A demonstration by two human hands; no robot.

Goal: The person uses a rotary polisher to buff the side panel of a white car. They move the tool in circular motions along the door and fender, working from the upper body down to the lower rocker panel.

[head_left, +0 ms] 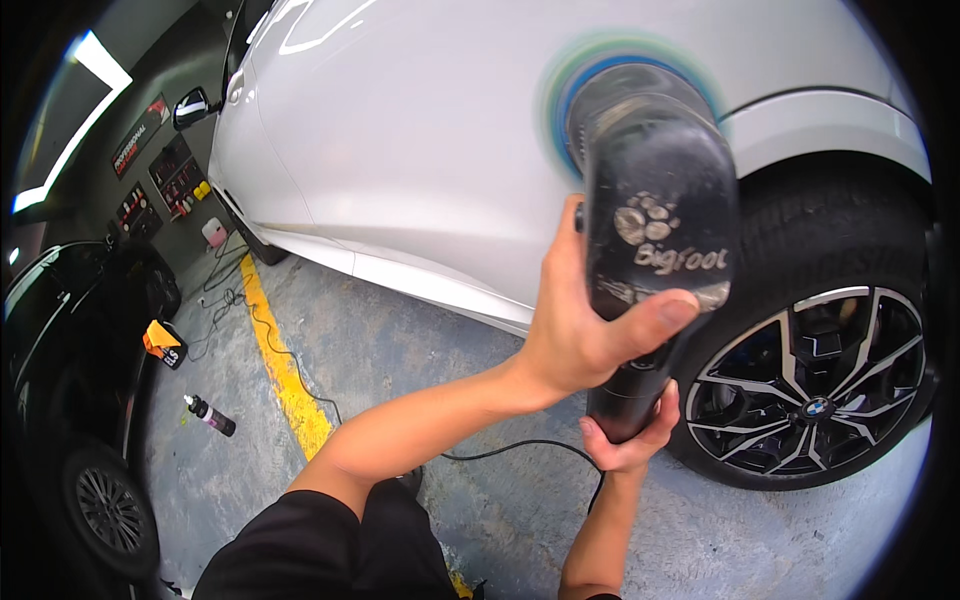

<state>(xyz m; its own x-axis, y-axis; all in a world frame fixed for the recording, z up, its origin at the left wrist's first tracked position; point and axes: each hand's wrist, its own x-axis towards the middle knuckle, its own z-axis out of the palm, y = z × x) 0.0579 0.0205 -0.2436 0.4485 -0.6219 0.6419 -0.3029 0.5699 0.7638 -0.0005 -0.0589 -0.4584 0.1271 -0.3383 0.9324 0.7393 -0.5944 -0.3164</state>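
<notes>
A black Bigfoot polisher [660, 180] is held with its round pad [553, 105] against the white car's side panel [420, 135], just ahead of the wheel arch. The green and blue rim of the pad is blurred, as if spinning. My left hand [570, 330] wraps the polisher's body below its head, thumb across the top and a finger along the left side. Lower down, my right hand [630, 448] grips the rear end of the handle from beneath. A black power cord [525, 443] trails from the handle end towards the left.
A BMW alloy wheel [816, 409] stands close to the polisher's right. On the floor [247, 510] lie a dark bottle [210, 416], tangled cable [229, 300] and a container with an orange cloth [161, 339]. A black car [67, 360] is parked at left.
</notes>
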